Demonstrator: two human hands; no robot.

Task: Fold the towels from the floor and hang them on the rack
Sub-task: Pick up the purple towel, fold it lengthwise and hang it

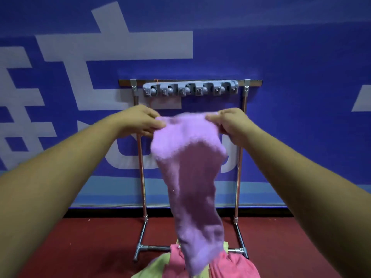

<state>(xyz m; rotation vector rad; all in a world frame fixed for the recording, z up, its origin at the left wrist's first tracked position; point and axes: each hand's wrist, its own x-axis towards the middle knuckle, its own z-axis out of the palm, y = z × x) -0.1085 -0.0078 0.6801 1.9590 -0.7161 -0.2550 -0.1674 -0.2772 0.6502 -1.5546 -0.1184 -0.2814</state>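
Purple towel point(192, 177) motion-blurred; floor towels point(230, 265) cut off.

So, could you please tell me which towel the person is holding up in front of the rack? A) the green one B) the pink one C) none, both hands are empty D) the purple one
D: the left hand and right hand each pinch a top corner of the purple towel, while the pink towels and green towel lie on the floor.

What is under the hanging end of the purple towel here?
Under the purple towel, held up by the left hand and right hand, pink towels and a green towel lie on the red floor. The towel's lower end covers part of the pile.
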